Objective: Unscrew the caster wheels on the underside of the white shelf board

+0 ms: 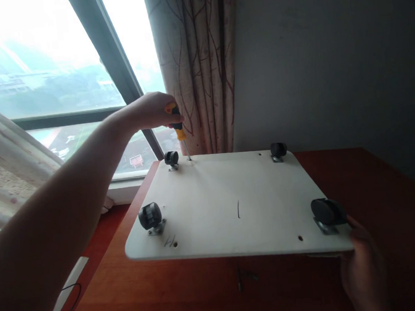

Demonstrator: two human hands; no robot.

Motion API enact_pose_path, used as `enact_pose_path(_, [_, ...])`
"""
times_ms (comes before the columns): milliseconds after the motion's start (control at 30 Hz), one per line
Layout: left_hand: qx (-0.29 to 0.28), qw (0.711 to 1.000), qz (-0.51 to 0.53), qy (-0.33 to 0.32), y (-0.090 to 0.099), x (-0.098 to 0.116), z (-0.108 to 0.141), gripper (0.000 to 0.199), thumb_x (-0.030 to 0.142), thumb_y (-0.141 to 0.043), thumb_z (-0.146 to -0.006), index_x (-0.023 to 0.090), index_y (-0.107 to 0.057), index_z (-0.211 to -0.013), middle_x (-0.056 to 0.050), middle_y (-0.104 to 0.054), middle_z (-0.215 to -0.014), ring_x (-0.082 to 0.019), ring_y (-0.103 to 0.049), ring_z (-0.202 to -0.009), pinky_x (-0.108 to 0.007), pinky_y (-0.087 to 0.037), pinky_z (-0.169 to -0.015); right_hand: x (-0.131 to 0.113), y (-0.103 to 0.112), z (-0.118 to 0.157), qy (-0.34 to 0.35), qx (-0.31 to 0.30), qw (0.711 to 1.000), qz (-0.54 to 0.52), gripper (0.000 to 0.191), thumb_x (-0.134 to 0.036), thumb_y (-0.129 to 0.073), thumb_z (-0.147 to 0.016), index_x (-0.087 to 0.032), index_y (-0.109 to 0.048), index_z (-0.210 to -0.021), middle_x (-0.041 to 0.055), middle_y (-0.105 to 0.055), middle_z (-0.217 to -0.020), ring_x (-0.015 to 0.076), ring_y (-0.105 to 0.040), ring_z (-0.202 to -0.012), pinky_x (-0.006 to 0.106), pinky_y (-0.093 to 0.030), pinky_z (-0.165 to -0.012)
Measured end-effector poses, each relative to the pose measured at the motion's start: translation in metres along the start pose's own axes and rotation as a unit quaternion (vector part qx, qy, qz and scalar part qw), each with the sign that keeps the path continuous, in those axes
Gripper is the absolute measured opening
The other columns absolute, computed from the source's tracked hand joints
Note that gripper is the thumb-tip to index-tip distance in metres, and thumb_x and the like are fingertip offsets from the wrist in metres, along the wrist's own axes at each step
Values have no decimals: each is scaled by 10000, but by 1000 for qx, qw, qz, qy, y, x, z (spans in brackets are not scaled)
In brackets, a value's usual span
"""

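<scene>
A white board (214,189) with rounded corners lies above the wooden table, carrying black casters near its corners, such as the near-left one (150,216) and the near-right one (328,211). My left hand (158,110) is wrapped round a yellow and black screwdriver (180,131). The screwdriver's tip meets a screw (189,159) at the board's far edge, just right of the far-left caster (171,158). At the near-right corner, my right hand (362,263) grips the board's edge beside the caster; it is slightly blurred.
The reddish wooden table (150,296) extends around the board. Small metal pieces (239,279) lie near its front. A window (57,57) and patterned curtains (200,69) stand behind, with a grey wall (323,68) at the right. A dark cable (77,300) hangs lower left.
</scene>
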State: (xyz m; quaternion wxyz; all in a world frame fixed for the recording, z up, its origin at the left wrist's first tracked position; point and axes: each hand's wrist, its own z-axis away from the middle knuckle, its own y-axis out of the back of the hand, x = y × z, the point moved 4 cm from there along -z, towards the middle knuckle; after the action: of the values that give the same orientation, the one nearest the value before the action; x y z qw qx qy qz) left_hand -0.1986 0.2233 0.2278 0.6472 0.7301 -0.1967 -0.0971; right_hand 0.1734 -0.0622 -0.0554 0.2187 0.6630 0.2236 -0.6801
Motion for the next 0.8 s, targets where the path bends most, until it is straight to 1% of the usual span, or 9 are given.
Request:
enact_pose_path(167, [2,999,-40,-11,1,-2,1,381,439,-631,-849,133,-728,-1055,-44,-734,-815,-176,-623,-744,-278,-405,-690,0,0,1,-2,-3,1000,-14,452,-380,-542,-818,-154,-644,-1196,105,-645,-1224,303,-603,-1096,403,-476,-854])
enact_pose_path(333, [36,995,-84,-32,-2,-8,-2,330,426,-668,-847,173,-704,-1056,-3,-699,-805,-159,-564,-758,-275,-385,-702,-1,0,1,2,6,1000,-5,460,-387,-541,-805,-144,-662,-1177,107,-648,-1211,307,-594,-1099,403,-469,-860])
enact_pose_path(400, [39,996,-68,-33,-5,-11,-3,319,404,-688,-845,164,-679,-1055,4,-693,-778,-159,-562,-758,-276,-387,-704,0,-1,0,0,6,1000,-7,469,-398,-553,-789,-151,-667,-1171,96,-653,-1192,303,-594,-1092,403,-467,-865])
enact_pose_path(500, [55,998,-17,-14,-8,-15,-3,437,421,-706,-841,145,-601,-1163,14,-675,-748,-150,-563,-716,-275,-401,-687,1,0,1,-3,3,1000,-22,460,-393,-564,-791,-164,-667,-1177,90,-655,-1197,304,-597,-1102,415,-468,-884])
enact_pose_path(567, [75,997,-4,-11,-10,-15,-1,477,439,-702,-842,143,-574,-1193,-5,-669,-794,-155,-567,-714,-290,-421,-689,2,0,1,-2,-1,1000,-27,456,-393,-558,-812,-157,-662,-1188,104,-653,-1211,315,-601,-1112,426,-479,-881])
enact_pose_path(633, [90,996,8,-29,-12,-13,0,405,422,-681,-847,153,-600,-1139,-47,-672,-888,-188,-594,-786,-325,-450,-724,5,1,0,-2,-4,1000,-28,465,-396,-553,-823,-151,-656,-1204,110,-652,-1221,319,-603,-1119,426,-486,-875])
enact_pose_path(667, [88,994,39,-43,-14,-12,1,353,394,-669,-847,161,-612,-1105,-68,-676,-947,-208,-613,-844,-341,-467,-750,7,1,-1,-2,-3,1000,-27,471,-398,-553,-820,-151,-656,-1207,107,-653,-1221,315,-604,-1117,421,-486,-875])
enact_pose_path(733, [59,983,164,-64,-18,-13,1,294,329,-649,-831,181,-614,-1083,-92,-684,-1066,-234,-645,-956,-362,-504,-797,11,3,-5,-3,4,1000,-25,486,-405,-558,-802,-156,-660,-1206,97,-653,-1219,302,-602,-1109,407,-483,-871])
enact_pose_path(800, [5,951,297,-87,-24,-14,0,301,283,-648,-807,204,-604,-1093,-96,-685,-1160,-237,-669,-1021,-368,-534,-825,15,4,-9,-6,9,1000,-23,498,-418,-560,-787,-160,-664,-1201,90,-654,-1212,293,-599,-1102,397,-480,-865])
